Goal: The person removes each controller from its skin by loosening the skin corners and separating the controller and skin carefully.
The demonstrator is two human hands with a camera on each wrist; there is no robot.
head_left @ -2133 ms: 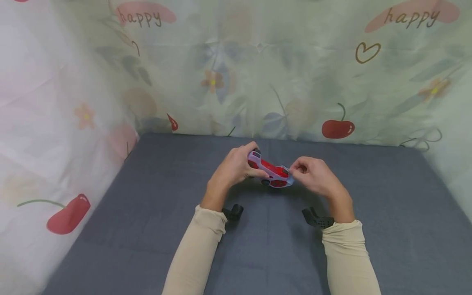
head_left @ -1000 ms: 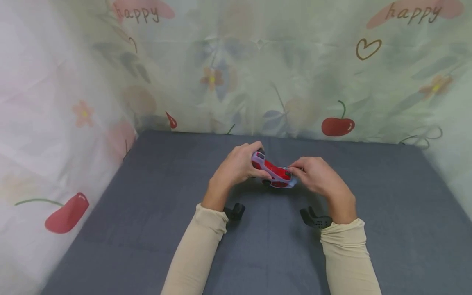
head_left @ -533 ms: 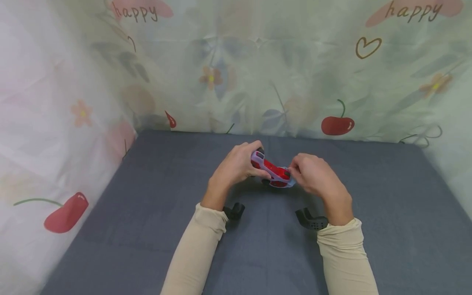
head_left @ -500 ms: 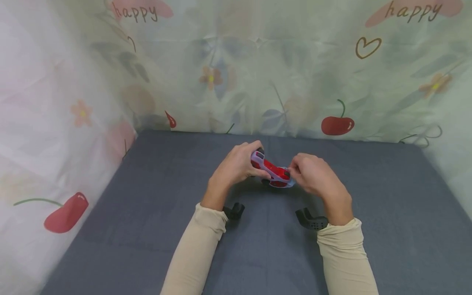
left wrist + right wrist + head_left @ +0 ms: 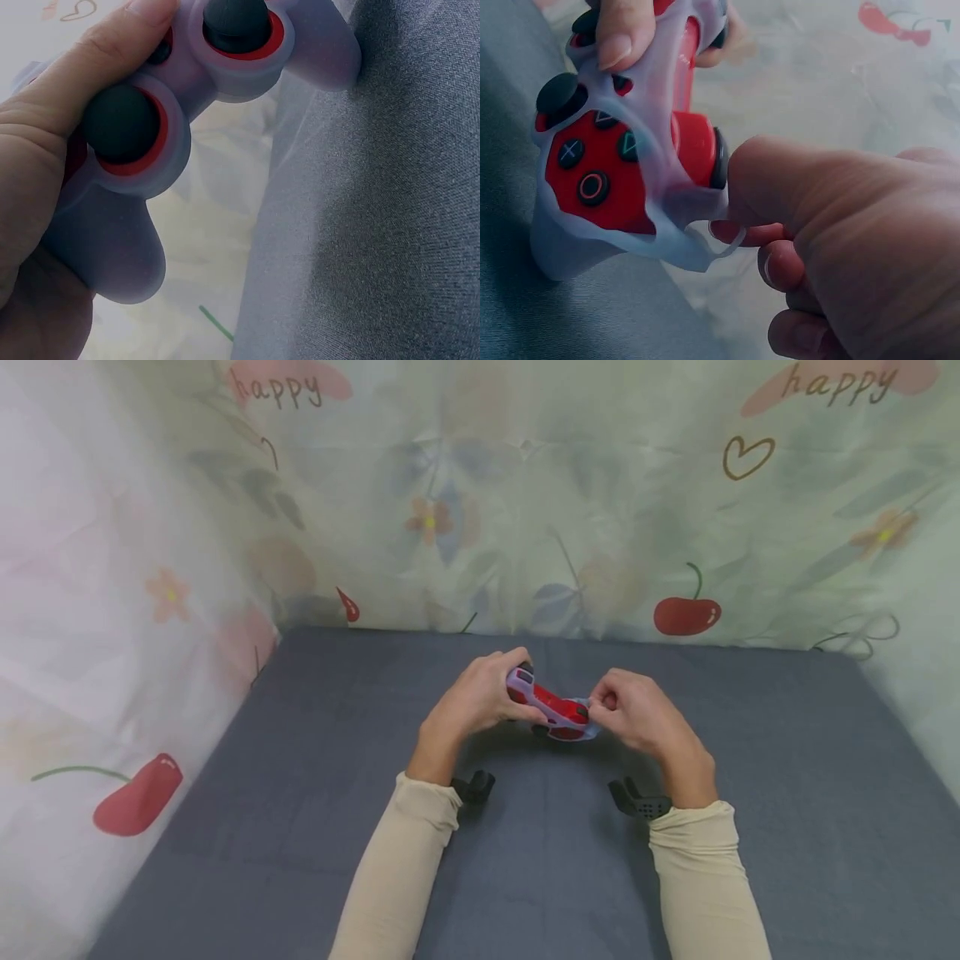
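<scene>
A red game controller [image 5: 551, 700] wears a translucent, pale silicone cover [image 5: 682, 251]. My left hand [image 5: 476, 697] grips its far end, with the thumb across the front between the two black thumbsticks [image 5: 124, 124]. At the other end, my right hand [image 5: 637, 714] pinches a thin loop of the cover's edge [image 5: 733, 244] beside the red shoulder button [image 5: 694, 146]. That loop is stretched away from the controller. The face buttons [image 5: 592, 187] show through an opening in the cover. The controller is held tilted above the table.
A dark grey cloth covers the table [image 5: 540, 877]. Printed curtains [image 5: 495, 527] stand behind and at the sides. A black wrist mount [image 5: 476, 787] sits on the left wrist and another black mount [image 5: 637, 800] on the right.
My right hand has turned and shifted slightly at the controller's near end, its fingers staying at the cover's edge. My left hand and the controller have drifted slightly left.
</scene>
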